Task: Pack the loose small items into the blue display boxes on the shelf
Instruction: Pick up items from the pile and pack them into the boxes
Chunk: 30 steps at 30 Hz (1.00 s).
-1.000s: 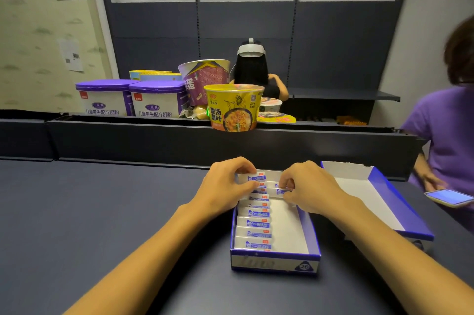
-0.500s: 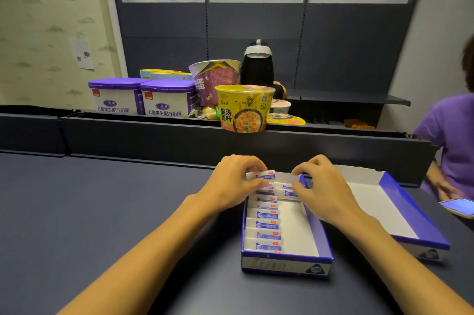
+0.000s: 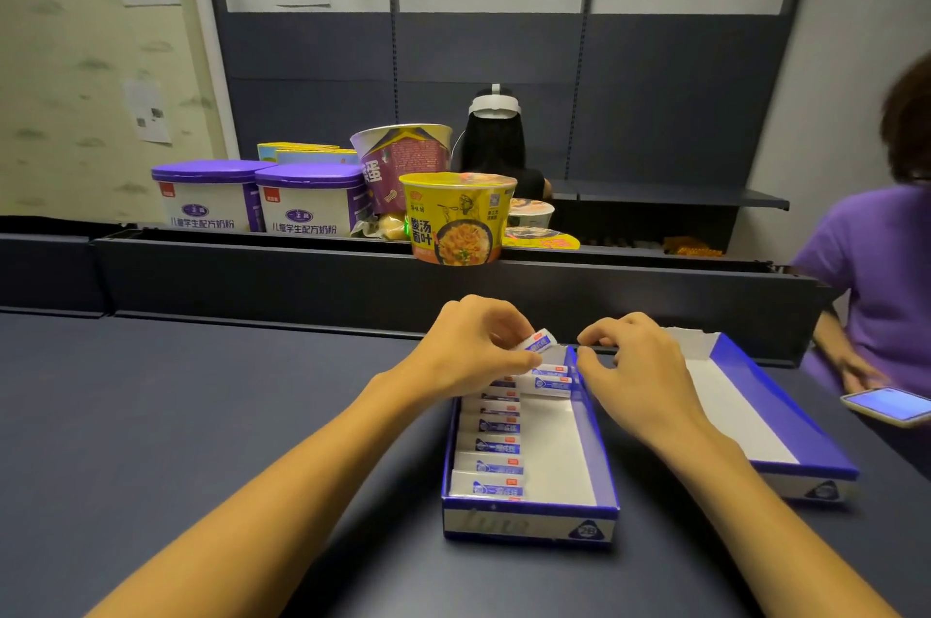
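- Left hand (image 3: 473,345) hovers over the far end of the near blue box (image 3: 529,514), fingers curled, pinching one small white-and-blue packet (image 3: 539,343) tilted up above the row.
- Right hand (image 3: 629,365) sits just right of it at the box's far right wall, fingers bent, tips on the rim; whether it pinches anything I cannot tell.
- Inside the box, a row of packets (image 3: 496,446) fills the left column from near end to far, and two more (image 3: 549,383) lie at the far end of the right column.
- So: left column looks done, and most of the right column is bare white floor.
- A second blue box (image 3: 786,426), just to the right, shows no packets at all.
- My read: well short of halfway.
- Beyond, a yellow noodle bowl (image 3: 456,219) sits on the far ledge.
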Each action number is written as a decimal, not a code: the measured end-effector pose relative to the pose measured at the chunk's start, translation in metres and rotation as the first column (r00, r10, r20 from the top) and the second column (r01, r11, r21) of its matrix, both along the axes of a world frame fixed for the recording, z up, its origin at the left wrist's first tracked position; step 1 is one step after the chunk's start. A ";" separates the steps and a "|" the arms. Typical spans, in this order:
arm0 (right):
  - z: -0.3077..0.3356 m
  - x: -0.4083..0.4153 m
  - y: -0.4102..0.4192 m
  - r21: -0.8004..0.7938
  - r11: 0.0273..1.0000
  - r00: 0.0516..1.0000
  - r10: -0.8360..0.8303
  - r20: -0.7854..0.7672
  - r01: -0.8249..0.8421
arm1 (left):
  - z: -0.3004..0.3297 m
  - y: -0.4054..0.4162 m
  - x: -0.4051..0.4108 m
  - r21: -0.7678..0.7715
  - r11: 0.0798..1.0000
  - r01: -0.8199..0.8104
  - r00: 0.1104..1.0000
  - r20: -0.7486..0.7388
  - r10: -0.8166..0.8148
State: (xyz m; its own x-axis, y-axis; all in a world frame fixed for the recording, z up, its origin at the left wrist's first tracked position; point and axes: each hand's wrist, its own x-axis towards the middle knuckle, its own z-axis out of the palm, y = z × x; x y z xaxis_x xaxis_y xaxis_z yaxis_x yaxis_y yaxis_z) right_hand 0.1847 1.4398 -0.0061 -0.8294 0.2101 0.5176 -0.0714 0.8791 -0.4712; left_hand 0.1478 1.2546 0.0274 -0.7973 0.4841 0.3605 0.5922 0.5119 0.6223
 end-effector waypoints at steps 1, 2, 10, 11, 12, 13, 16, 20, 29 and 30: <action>0.000 0.001 0.001 -0.009 1.000 1.000 -0.001 -0.003 0.001 | 0.000 0.003 0.001 -0.004 1.000 0.010 1.000 0.007 -0.010; 0.000 0.001 0.001 -0.015 1.000 1.000 -0.003 -0.007 0.003 | -0.001 0.005 0.002 -0.012 1.000 0.016 1.000 0.008 -0.015; 0.000 0.003 0.004 -0.031 1.000 1.000 -0.002 0.008 0.002 | -0.008 0.012 0.006 -0.042 0.999 0.019 0.998 0.061 -0.016; 0.000 0.004 0.004 -0.030 1.000 1.000 -0.003 0.005 0.003 | -0.008 0.013 0.006 -0.053 0.998 0.018 0.998 0.054 -0.015; 0.000 0.004 0.004 -0.029 1.000 1.000 -0.003 0.003 0.003 | -0.009 0.014 0.006 -0.065 0.998 0.015 0.999 0.043 -0.013; 0.001 0.004 0.003 -0.027 1.000 1.000 -0.002 0.002 0.002 | -0.010 0.015 0.006 -0.080 0.997 0.013 0.999 0.031 -0.011; 0.002 0.005 0.003 -0.021 1.000 1.000 -0.003 0.001 0.003 | -0.011 0.018 0.008 -0.130 0.991 0.018 1.000 -0.011 -0.019; 0.002 0.006 0.002 -0.013 1.000 1.000 -0.005 -0.014 0.005 | -0.013 0.023 0.010 -0.220 0.975 0.032 0.995 -0.081 -0.051; 0.001 0.006 0.003 -0.021 1.000 1.000 0.011 0.004 -0.011 | -0.015 0.027 0.013 -0.470 0.879 -0.078 0.968 -0.248 -0.047; 0.001 0.006 0.003 -0.025 1.000 1.000 0.012 0.003 -0.012 | -0.017 0.028 0.014 -0.485 0.870 -0.090 0.962 -0.267 -0.049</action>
State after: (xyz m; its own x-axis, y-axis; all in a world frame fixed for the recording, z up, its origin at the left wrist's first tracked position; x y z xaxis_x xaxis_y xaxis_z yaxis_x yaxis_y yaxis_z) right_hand 0.1911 1.4429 -0.0055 -0.8338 0.2129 0.5094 -0.0803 0.8661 -0.4934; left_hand 0.1614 1.2825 0.0108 -0.7186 0.6373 0.2784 0.6832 0.7217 0.1111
